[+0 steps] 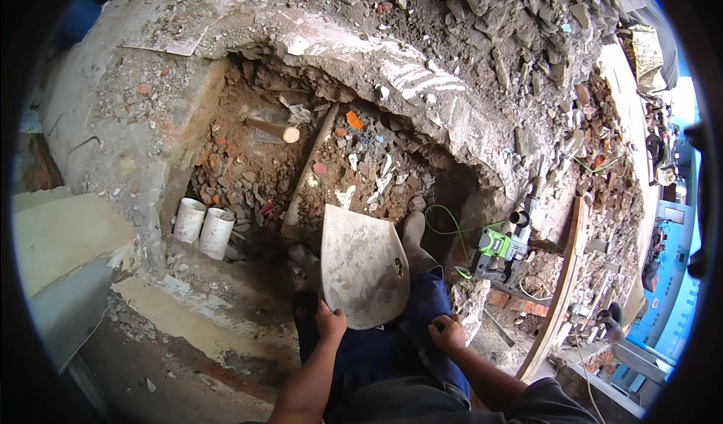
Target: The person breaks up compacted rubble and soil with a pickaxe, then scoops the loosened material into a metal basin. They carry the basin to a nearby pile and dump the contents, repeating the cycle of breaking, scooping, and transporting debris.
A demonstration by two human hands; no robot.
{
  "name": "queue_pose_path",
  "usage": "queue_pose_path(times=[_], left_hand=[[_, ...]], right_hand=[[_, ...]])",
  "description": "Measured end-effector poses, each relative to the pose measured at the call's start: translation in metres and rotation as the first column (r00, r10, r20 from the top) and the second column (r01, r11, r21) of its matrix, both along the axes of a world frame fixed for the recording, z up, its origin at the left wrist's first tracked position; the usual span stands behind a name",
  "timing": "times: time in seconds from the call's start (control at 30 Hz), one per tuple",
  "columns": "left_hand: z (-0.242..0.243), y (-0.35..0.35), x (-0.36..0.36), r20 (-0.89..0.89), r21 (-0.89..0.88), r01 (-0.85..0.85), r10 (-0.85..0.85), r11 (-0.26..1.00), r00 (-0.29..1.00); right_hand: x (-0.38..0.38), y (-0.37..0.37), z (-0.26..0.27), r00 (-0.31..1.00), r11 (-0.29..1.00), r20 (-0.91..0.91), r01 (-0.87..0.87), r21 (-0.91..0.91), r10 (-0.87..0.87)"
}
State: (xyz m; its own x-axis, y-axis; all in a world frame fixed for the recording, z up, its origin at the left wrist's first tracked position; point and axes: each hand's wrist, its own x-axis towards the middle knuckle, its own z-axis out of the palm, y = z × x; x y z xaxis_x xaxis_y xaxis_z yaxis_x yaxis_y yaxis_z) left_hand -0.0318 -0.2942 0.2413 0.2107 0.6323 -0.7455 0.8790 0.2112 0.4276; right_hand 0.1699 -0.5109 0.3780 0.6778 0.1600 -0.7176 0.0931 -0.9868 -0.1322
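Observation:
My left hand (332, 319) grips the near left edge of a worn, dirt-stained scoop-shaped pan (364, 266). The pan is tilted in front of my legs, and an oval handle hole shows near its right rim. Over my right thigh, my right hand (449, 332) has its fingers curled, with nothing visible in them. Beyond the pan lies a dug-out pit (254, 181) of soil, stones and broken brick. A wooden-handled tool (274, 128) with a flat blade rests in it. My right boot (415, 232) stands in the pit beside the pan.
Two white plastic pipes (203, 229) stick up at the pit's left. A green demolition hammer (500, 246) with a green cord lies at the right edge, near a long wooden beam (559, 294). Rubble (502, 45) is heaped beyond the broken concrete edge (361, 57). A stone-like divider (310, 175) crosses the pit.

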Motion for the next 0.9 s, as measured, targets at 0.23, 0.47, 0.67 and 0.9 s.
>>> queue_pose_path(times=[0.23,0.47,0.67,0.9], left_hand=[[-0.071,-0.023,0.032,-0.146,-0.086,0.003,-0.015,0.996,0.989],[-0.157,-0.052,0.02,-0.409,-0.27,-0.102,-0.018,0.957,0.913],[-0.23,-0.088,-0.015,-0.482,-0.244,-0.051,-0.076,0.968,0.873],[-0.266,-0.108,-0.05,-0.397,-0.145,-0.074,0.01,0.987,0.918]], right_hand=[[0.069,0.001,-0.072,0.994,0.996,0.105,0.006,0.086,-0.015],[0.13,0.017,-0.193,0.986,0.947,0.166,-0.06,0.316,0.007],[0.143,0.038,-0.287,0.996,0.93,0.035,0.07,0.361,-0.088],[0.138,0.07,-0.319,0.976,0.923,-0.126,0.21,0.322,-0.178]])
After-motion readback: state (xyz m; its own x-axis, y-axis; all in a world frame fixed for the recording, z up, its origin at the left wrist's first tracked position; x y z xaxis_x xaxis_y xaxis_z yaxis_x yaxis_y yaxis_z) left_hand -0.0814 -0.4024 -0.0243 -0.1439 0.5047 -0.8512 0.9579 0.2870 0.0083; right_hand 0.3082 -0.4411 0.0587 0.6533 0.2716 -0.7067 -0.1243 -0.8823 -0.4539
